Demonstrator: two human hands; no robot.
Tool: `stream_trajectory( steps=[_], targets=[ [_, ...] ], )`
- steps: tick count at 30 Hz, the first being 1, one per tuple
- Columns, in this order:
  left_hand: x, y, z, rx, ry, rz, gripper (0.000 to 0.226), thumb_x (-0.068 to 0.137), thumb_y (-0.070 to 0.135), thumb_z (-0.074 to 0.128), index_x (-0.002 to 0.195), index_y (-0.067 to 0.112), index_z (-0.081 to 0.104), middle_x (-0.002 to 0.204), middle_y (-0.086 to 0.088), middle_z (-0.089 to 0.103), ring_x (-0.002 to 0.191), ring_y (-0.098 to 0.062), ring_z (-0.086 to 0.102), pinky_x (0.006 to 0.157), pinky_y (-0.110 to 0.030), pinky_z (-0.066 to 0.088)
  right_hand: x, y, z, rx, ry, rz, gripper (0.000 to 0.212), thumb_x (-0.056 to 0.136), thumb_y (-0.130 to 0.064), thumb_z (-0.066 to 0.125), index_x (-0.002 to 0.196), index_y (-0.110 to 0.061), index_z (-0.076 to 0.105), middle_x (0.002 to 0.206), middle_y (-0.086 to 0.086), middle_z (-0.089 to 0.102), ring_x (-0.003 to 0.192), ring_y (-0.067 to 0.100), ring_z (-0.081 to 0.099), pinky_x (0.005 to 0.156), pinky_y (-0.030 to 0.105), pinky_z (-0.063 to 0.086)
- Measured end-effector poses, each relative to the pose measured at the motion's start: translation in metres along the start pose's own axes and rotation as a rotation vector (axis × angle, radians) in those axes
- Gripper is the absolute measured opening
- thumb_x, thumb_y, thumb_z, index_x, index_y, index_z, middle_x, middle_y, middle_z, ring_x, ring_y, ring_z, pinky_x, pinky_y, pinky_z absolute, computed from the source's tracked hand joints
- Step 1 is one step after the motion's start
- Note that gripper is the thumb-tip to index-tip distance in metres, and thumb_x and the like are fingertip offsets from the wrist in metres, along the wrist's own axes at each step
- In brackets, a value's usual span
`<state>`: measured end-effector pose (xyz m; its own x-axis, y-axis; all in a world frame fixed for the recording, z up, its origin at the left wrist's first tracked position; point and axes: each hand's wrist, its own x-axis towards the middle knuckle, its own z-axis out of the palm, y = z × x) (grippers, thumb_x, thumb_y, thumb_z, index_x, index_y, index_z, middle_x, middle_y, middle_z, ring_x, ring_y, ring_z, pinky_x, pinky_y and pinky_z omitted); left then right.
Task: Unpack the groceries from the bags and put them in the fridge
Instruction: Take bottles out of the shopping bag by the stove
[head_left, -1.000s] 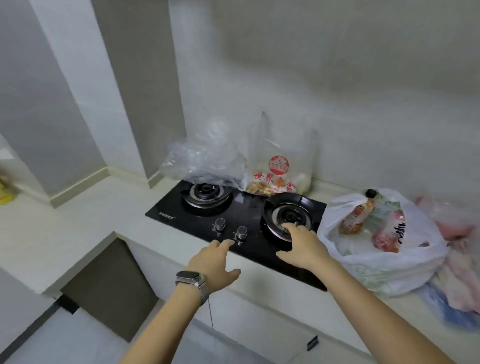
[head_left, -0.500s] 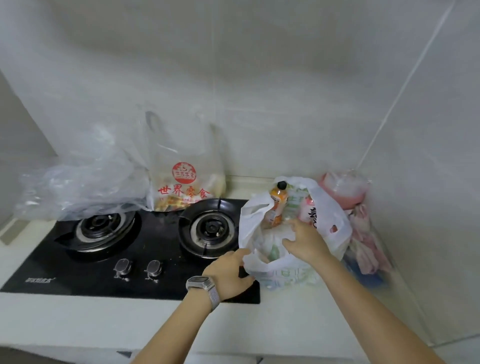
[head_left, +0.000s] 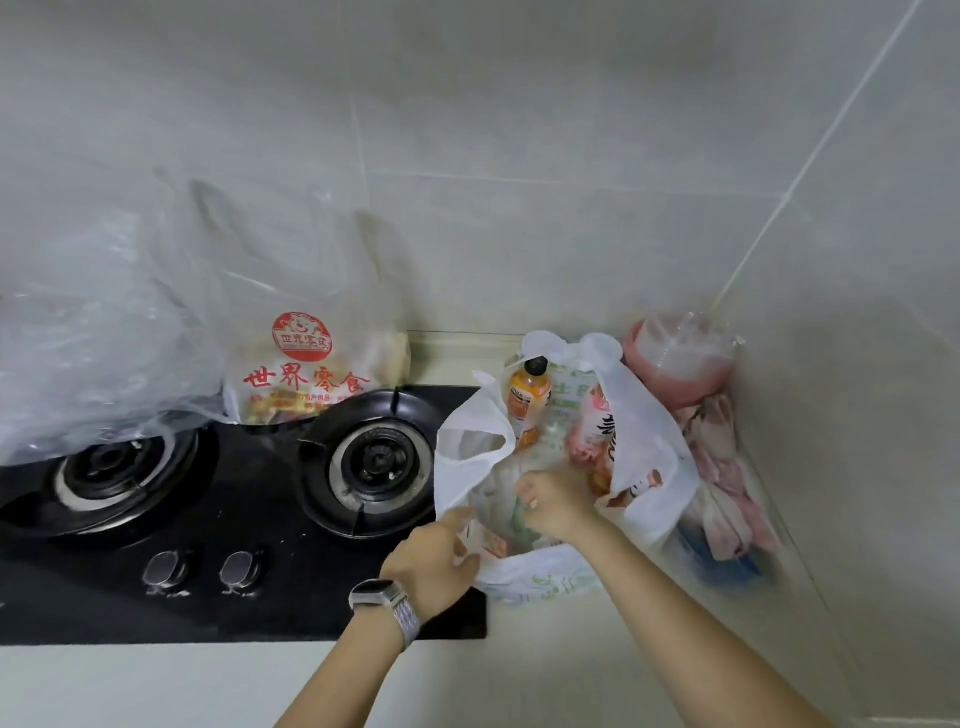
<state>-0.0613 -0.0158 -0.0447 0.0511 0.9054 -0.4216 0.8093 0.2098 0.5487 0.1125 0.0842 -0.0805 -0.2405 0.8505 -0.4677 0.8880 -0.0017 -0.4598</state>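
White bag (head_left: 644, 457) mouth is held open at its near edge by left hand (head_left: 431, 558); right hand (head_left: 558, 501) is curled inside, what is gripped cannot be told. Bottle (head_left: 527, 400) should be lifted upright.

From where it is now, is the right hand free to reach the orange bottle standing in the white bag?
Probably yes. The right hand is already inside the open white bag, and the orange bottle stands upright just beyond it, cap exposed, nothing covering it.
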Motion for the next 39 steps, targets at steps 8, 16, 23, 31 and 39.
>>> stream_trajectory(
  steps=[8,16,23,31,39],
  targets=[
    [0.008,0.000,-0.015,-0.123,0.000,0.060,0.057,0.087,0.025,0.055,0.139,0.038,0.037,0.095,0.019,0.065,0.089,-0.007,0.066,0.087,-0.026,0.050,0.041,-0.016,0.015,0.409,0.368,-0.019,0.029,0.075,-0.030,0.071,0.095,-0.023,0.052,0.090,-0.008,0.058,0.080,0.010,0.056,0.069,0.024,0.047],
    [0.025,0.035,-0.023,-0.380,0.017,0.088,0.067,0.091,0.017,0.054,0.141,0.043,0.017,0.102,0.008,0.062,0.065,0.001,0.054,0.068,-0.006,0.047,0.097,-0.036,-0.065,0.374,0.540,0.032,0.064,0.054,-0.034,0.078,0.114,-0.028,0.054,0.108,-0.007,0.062,0.100,0.016,0.059,0.085,0.033,0.049],
    [0.029,0.035,-0.026,-0.497,-0.024,0.079,0.070,0.090,0.015,0.060,0.145,0.033,0.020,0.117,0.000,0.059,0.095,-0.011,0.063,0.070,-0.005,0.046,0.084,-0.028,-0.053,0.304,0.513,-0.016,0.041,0.061,-0.035,0.085,0.086,-0.017,0.059,0.087,-0.005,0.064,0.084,0.016,0.063,0.064,0.025,0.045],
    [0.031,0.046,-0.012,-0.513,0.029,0.069,0.067,0.079,0.016,0.067,0.134,0.036,0.034,0.111,0.001,0.058,0.081,-0.013,0.066,0.078,-0.031,0.057,0.029,-0.009,-0.039,0.192,0.660,-0.075,0.039,0.075,-0.049,0.073,0.076,-0.022,0.044,0.079,-0.005,0.056,0.074,0.015,0.054,0.060,0.023,0.037],
    [0.023,0.073,-0.018,-0.504,0.150,0.292,0.051,0.078,0.009,0.072,0.111,0.037,0.044,0.098,0.026,0.051,0.085,0.000,0.059,0.072,-0.012,0.048,-0.060,-0.023,-0.064,0.468,0.820,0.010,0.038,0.072,-0.039,0.077,0.070,-0.012,0.050,0.058,-0.003,0.050,0.056,0.006,0.046,0.056,0.019,0.039]
  ],
)
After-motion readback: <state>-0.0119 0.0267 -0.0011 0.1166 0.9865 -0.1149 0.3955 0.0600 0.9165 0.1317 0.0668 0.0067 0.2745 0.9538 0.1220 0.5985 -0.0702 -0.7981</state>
